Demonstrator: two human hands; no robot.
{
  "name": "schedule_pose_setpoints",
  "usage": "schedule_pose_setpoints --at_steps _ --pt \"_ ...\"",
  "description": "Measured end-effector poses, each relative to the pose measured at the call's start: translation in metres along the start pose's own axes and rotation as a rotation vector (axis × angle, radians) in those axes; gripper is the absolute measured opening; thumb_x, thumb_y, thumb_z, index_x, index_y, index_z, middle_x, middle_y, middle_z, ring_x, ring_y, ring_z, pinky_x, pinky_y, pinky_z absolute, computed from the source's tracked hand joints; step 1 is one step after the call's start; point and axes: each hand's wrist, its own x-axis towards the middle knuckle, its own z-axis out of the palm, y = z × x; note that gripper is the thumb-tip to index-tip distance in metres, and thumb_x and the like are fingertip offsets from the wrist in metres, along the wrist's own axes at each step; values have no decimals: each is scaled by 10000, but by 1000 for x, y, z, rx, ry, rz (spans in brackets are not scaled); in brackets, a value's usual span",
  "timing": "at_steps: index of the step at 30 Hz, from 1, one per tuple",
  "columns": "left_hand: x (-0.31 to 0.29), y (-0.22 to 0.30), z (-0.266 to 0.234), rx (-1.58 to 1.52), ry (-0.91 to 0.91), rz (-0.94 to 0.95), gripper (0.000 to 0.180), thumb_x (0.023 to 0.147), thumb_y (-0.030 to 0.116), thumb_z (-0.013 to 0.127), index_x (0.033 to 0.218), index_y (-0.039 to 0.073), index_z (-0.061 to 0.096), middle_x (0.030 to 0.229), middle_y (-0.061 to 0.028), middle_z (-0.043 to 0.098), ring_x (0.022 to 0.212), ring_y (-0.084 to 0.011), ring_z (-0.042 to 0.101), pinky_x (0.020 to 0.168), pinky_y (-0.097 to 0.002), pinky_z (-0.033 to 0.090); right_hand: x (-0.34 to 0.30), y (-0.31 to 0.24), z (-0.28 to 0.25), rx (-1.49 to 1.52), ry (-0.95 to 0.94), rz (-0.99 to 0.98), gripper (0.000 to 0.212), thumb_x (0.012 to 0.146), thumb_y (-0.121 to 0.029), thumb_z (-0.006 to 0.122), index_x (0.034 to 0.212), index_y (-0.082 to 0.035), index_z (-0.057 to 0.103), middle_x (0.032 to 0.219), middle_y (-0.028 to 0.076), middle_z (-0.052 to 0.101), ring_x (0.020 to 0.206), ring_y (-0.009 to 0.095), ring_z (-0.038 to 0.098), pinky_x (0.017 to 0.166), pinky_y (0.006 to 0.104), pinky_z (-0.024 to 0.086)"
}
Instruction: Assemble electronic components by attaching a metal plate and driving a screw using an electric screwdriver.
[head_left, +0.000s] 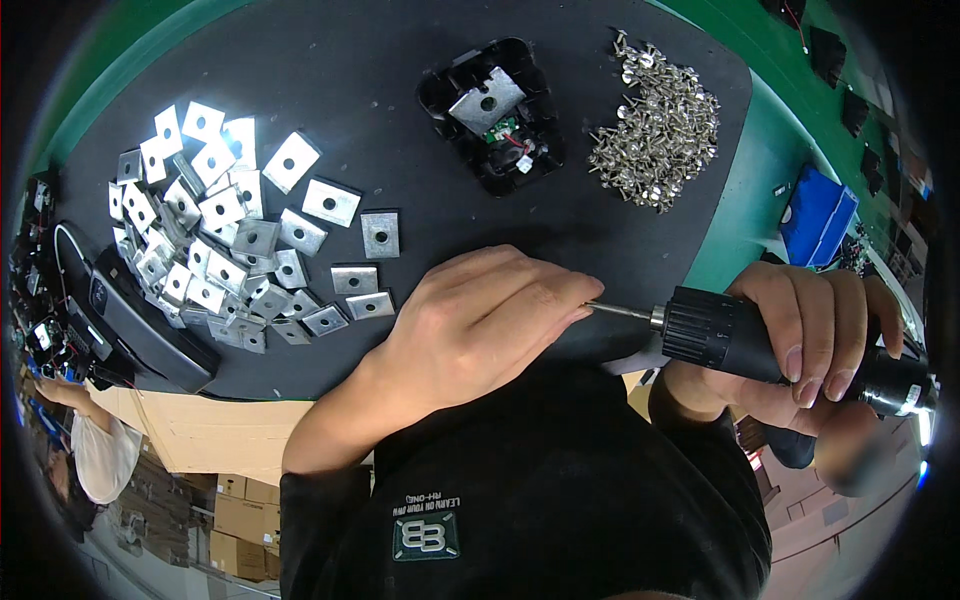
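My right hand (pixel 815 335) is wrapped round a black electric screwdriver (pixel 715 330), held level with its thin metal bit (pixel 622 311) pointing left. My left hand (pixel 490 320) is closed in a pinch at the tip of that bit. Whatever lies between its fingertips is hidden. Beyond the hands, a black plastic housing (pixel 545 110) lies open on the dark mat. Inside it sit a square metal plate (pixel 487 103) with a hole, a small green circuit board (pixel 503 128) and thin wires. A heap of small silver screws (pixel 660 130) lies to the right of the housing.
Many square metal plates (pixel 225 230) with holes are piled on the left of the black mat (pixel 400 60). Beside them lies a black curved device (pixel 150 320). A blue box (pixel 818 215) stands at the right on green surface. Another person (pixel 105 455) is at the far left.
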Motion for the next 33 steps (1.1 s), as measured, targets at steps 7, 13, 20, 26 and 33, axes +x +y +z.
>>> schedule_pose_setpoints --at_steps 7,13,20,26,33 --pt "-2 -2 0 -24 4 28 201 741 37 730 908 -53 665 786 -124 683 665 -226 669 581 -300 525 -1 2 -2 -15 -77 -16 486 690 -170 849 1055 -156 529 730 -42 577 639 74 594 710 220 524" --pt "-2 -1 -2 4 6 49 262 724 116 760 918 -40 677 802 -119 664 684 -227 646 592 -306 512 -1 -6 -1 -40 -155 41 501 660 -131 861 1052 -159 550 745 -33 604 653 85 613 706 235 535" --pt "4 25 -40 552 189 216 860 583 509 855 1225 18 561 983 -104 550 879 -228 514 750 -330 435 9 -10 4 -45 -194 47 452 613 -101 869 965 -165 593 708 -38 619 628 83 624 737 236 534" --pt "34 -3 -54 834 54 25 1014 508 323 874 1365 19 427 1330 -136 511 1189 -331 478 966 -419 368 12 -14 30 -221 -51 -85 408 643 -127 846 964 -170 597 709 -69 619 630 61 618 748 211 510" --pt "41 -18 -58 666 104 57 759 482 210 853 1205 142 632 1060 -62 589 936 -253 542 805 -366 432 51 5 19 -260 -375 -42 298 652 -193 851 808 -190 596 672 -91 603 627 24 608 735 183 489"
